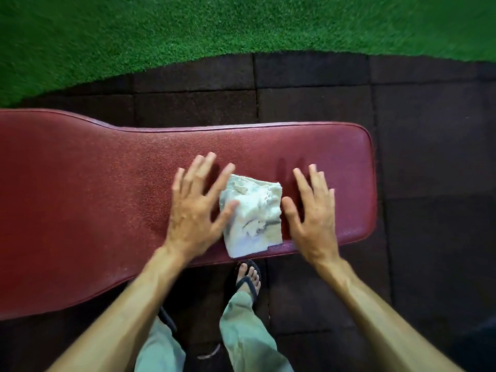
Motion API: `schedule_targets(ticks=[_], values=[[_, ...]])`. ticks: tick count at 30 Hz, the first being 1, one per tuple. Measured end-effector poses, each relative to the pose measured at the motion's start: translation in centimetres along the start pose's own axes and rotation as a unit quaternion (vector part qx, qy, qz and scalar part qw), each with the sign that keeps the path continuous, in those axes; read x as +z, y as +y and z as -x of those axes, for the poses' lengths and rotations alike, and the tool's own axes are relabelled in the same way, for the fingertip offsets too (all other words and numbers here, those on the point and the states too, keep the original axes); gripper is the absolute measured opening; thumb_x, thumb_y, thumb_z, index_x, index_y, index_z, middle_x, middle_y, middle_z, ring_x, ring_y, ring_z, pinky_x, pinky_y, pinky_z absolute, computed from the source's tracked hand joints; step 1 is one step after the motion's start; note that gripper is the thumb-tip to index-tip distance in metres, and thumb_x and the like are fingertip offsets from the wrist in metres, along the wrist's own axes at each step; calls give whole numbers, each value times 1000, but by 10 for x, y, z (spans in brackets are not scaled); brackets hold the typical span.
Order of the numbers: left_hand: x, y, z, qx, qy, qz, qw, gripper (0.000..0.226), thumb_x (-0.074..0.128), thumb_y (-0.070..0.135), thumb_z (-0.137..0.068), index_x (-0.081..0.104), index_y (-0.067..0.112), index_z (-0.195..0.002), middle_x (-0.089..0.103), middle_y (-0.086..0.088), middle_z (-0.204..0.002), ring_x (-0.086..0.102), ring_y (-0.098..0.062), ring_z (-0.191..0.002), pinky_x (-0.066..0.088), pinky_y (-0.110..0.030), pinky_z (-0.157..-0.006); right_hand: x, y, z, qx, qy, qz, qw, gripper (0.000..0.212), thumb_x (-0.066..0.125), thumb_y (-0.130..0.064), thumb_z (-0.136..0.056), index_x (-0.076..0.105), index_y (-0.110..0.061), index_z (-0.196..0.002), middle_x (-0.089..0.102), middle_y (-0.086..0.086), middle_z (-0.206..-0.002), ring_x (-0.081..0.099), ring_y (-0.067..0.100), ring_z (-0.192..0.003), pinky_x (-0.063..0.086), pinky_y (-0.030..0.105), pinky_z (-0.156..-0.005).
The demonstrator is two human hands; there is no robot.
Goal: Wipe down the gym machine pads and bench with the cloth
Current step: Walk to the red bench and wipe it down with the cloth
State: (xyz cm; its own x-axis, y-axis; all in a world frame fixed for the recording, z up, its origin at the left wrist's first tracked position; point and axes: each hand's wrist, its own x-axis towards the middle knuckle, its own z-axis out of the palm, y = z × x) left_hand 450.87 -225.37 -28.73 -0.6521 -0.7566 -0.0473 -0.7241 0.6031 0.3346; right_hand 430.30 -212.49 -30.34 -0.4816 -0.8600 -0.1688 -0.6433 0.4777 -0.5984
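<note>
Two bare hands hover with fingers spread wide, gripping nothing. The left hand overlaps the left edge of a crumpled, roughly square white cloth, its thumb and forefinger above the fabric; the right hand sits just beside the cloth's right edge. The left looks nearer for picking it up. Beneath lies a long padded bench of pebbled dark-red vinyl, running left to right, over dark rubber floor tiles.
</note>
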Motion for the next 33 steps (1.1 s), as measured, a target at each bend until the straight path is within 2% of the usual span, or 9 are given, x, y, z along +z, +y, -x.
schedule_targets(ticks=[7,16,19,21,23,25,27,30,33], values=[[8,-25,-2,-66,-34,-119,990,60,32,47,-99,20,27,-154,10,-5,-165,5,-22,-154,9,-49,-124,66,-94,28,7,67,75,995,57,40,-52,-102,39,-26,-153,23,14,-165,15,32,-155,9,61,-123],[9,-27,-1,-64,-21,-128,989,60,34,47,-99,21,29,-154,10,-3,-165,8,-21,-154,11,-50,-124,49,-52,47,18,77,90,993,51,46,-47,-103,40,-32,-151,33,14,-159,30,27,-149,32,58,-117],[9,-27,-3,-66,-21,-122,990,61,35,48,-98,22,29,-154,11,-3,-165,8,-22,-154,11,-50,-124,16,-11,29,119,162,12,980,44,49,-40,-101,47,-27,-143,43,15,-145,46,28,-131,42,55,-104],[10,-26,-4,-71,-19,-118,990,62,36,48,-97,22,29,-154,12,-4,-165,9,-22,-153,12,-51,-123,6,9,-6,211,197,18,957,51,47,-47,-98,50,-24,-143,47,19,-145,44,38,-136,35,62,-109],[11,-26,-3,-73,-15,-125,989,62,37,48,-97,23,28,-154,13,-5,-165,9,-23,-153,12,-51,-123,3,8,-58,235,242,36,941,60,52,-55,-91,56,-20,-140,55,16,-138,47,39,-132,37,57,-110],[12,-26,-3,-69,-10,-122,990,62,38,48,-96,24,28,-154,14,-6,-164,11,-23,-153,12,-51,-123,1,-19,-105,203,272,59,939,50,54,-56,-89,61,-25,-128,61,4,-124,52,32,-117,40,46,-100],[11,-26,-4,-70,-10,-123,990,62,38,48,-96,23,28,-154,13,-6,-164,11,-24,-153,11,-51,-124,15,-53,-118,77,239,104,962,32,47,-48,-95,64,-26,-111,63,-4,-111,54,26,-106,41,45,-94],[10,-26,-4,-67,-11,-117,991,62,38,47,-97,23,28,-154,13,-6,-164,12,-24,-153,11,-51,-123,51,-82,-59,-52,120,92,987,47,53,-47,-96,60,-25,-137,53,12,-144,40,39,-139,35,54,-110],[9,-26,-4,-67,-12,-115,991,62,37,47,-96,24,28,-154,14,-5,-164,12,-24,-153,12,-51,-123,48,-39,4,-114,52,103,987,52,57,-45,-98,52,-26,-145,42,16,-155,30,42,-148,32,58,-114]])
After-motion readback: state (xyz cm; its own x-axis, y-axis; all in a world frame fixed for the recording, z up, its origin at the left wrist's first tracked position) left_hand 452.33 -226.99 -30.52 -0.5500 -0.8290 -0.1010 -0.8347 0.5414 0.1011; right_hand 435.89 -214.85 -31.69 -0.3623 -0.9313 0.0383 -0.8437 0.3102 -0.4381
